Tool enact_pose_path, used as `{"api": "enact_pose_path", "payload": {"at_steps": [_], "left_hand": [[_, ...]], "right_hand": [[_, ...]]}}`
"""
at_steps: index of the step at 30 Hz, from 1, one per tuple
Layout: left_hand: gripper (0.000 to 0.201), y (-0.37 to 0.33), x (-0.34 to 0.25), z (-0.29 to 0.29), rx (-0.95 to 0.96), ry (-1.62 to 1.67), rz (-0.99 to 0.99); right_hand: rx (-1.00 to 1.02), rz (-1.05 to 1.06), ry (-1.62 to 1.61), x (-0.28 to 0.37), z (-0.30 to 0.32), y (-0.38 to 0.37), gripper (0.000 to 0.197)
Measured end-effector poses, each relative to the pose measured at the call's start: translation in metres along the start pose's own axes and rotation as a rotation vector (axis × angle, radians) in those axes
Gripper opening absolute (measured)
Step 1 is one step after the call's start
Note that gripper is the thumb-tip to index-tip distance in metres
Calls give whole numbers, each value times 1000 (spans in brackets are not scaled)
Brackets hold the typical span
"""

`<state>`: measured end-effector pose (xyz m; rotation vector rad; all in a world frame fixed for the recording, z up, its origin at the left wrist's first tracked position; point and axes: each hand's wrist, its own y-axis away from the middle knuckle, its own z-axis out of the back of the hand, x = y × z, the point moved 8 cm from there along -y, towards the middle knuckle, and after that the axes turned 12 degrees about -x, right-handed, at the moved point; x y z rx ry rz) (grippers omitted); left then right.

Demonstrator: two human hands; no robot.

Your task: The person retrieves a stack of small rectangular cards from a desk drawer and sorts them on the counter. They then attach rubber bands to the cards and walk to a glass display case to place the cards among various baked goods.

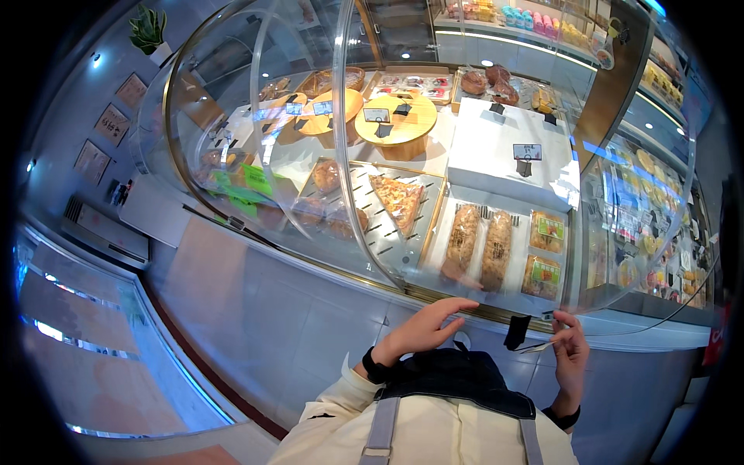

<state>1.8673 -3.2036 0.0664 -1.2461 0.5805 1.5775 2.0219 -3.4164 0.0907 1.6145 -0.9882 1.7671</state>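
My left hand (425, 328) is open by the lower edge of the glass display case (496, 311), its fingers stretched toward the glass and nothing in them. Held between thumb and fingers of my right hand (570, 353) is a small price tag seen nearly edge-on, with a black stand (517, 332) at its left end. Just behind the glass lie two long wrapped loaves (496, 252) on a white tray. To their right sit two packaged breads (541, 277) with green labels. A pizza-like slice (397, 203) rests on the metal tray to their left.
Round wooden stands (396, 120) and a white riser (496, 143) inside the case carry more price tags (527, 153). A second case of packaged goods (639, 209) stands at the right. A cable (659, 322) curves along the right side. A glass-fronted counter (101, 341) is at the left.
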Motion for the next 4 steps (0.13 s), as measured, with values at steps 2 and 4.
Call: {"api": "enact_pose_path", "payload": {"at_steps": [2, 4], "left_hand": [[40, -2, -1, -4, 8, -22, -4], [40, -2, 1, -3, 5, -34, 29]], "right_hand": [[131, -24, -75, -1, -24, -6, 9], [343, 46, 0, -6, -44, -13, 8]]}}
